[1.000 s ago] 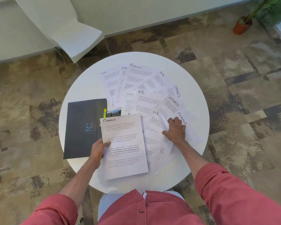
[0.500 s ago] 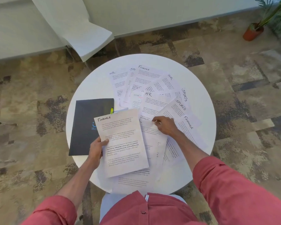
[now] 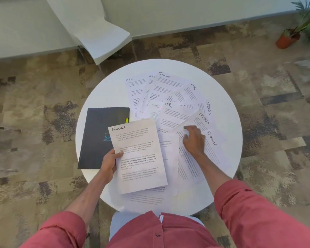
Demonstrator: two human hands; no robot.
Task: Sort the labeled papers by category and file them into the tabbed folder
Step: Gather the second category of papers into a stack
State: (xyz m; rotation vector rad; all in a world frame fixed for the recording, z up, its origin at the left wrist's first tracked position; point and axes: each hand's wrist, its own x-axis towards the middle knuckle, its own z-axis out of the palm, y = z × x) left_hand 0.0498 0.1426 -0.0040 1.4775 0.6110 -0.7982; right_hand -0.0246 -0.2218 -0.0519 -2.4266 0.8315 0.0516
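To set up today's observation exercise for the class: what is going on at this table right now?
A person seated at a round white table is sorting labelled papers. The left hand holds a sheet headed Finance by its left edge. The right hand reaches onto the fanned papers marked HR, Sports and Finance; motion blur hides whether it grips one. A black folder lies closed on the left, partly under the held sheet.
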